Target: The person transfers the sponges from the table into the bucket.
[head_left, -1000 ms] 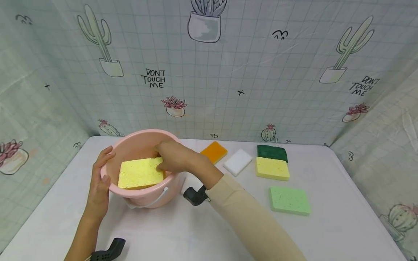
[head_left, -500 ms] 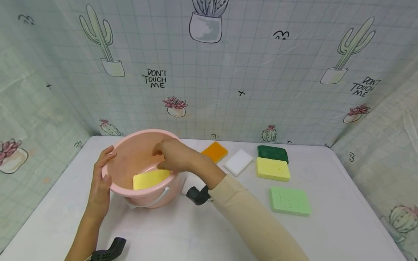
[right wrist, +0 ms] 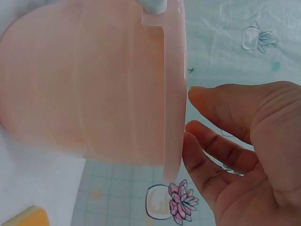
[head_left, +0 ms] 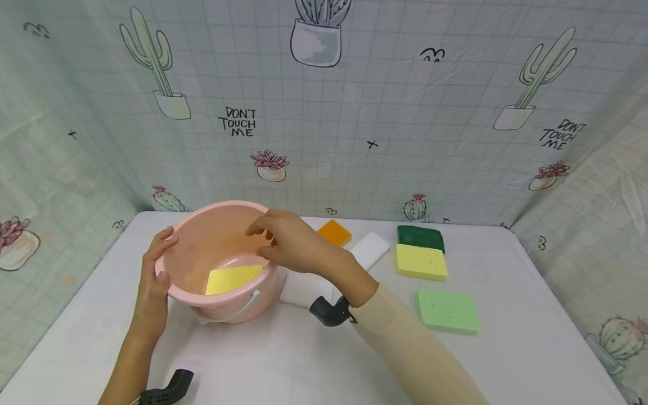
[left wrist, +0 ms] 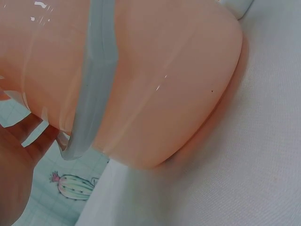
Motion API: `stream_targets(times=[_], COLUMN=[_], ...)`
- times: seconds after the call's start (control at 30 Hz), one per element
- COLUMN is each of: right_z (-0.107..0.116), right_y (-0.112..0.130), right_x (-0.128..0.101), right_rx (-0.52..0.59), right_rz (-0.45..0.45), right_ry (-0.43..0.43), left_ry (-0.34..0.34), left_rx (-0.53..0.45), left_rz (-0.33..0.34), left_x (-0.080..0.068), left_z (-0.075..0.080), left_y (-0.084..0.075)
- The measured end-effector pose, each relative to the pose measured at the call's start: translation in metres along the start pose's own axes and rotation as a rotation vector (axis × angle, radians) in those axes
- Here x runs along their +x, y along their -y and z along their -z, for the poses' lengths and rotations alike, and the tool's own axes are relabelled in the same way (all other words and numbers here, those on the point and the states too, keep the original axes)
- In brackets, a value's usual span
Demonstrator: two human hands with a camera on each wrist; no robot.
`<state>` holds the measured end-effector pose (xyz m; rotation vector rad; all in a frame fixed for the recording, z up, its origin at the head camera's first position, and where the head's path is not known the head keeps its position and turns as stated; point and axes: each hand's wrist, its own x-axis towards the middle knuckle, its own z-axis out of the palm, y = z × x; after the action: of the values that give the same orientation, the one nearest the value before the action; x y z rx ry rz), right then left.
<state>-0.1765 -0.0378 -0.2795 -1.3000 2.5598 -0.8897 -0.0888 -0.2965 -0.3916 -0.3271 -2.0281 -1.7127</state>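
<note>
The left hand point(head_left: 154, 284) grips the rim of the pink bucket point(head_left: 192, 247), smooth plastic, round; it is good to hold it firm like this. A yellow sponge point(head_left: 234, 278), porous and flat, lies inside at the bottom. The right hand point(head_left: 291, 244) hangs above the rim, fingers loose, holding nothing. Further right on the white table point(head_left: 516, 349) lie soft rectangular sponges, like the green sponge point(head_left: 448, 311).

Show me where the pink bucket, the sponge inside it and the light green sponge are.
pink bucket point(head_left: 192, 216), head view, far rim.
yellow sponge point(head_left: 234, 278), head view, top face.
light green sponge point(head_left: 448, 310), head view, top face.
</note>
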Motion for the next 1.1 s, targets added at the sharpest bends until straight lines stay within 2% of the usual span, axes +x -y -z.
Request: stream_targets(times=[0.23,0.5,0.8,1.1], right_z=[0.002,0.003,-0.001,-0.014], right_y=[-0.006,-0.016,-0.04,-0.072], right_x=[-0.026,-0.055,-0.081,-0.095], right_rx=[0.064,0.072,0.034,0.061], right_rz=[0.068,0.016,-0.014,-0.084], right_ry=[-0.095,-0.125,-0.213,-0.27], left_ry=[-0.019,-0.005,-0.023,-0.016], left_rx=[0.002,0.003,0.044,0.012], left_rz=[0.048,0.012,0.064,0.051], left_x=[0.0,0.001,-0.001,0.001], left_z=[-0.001,-0.001,-0.002,-0.003], left_y=[-0.003,-0.002,-0.004,-0.007])
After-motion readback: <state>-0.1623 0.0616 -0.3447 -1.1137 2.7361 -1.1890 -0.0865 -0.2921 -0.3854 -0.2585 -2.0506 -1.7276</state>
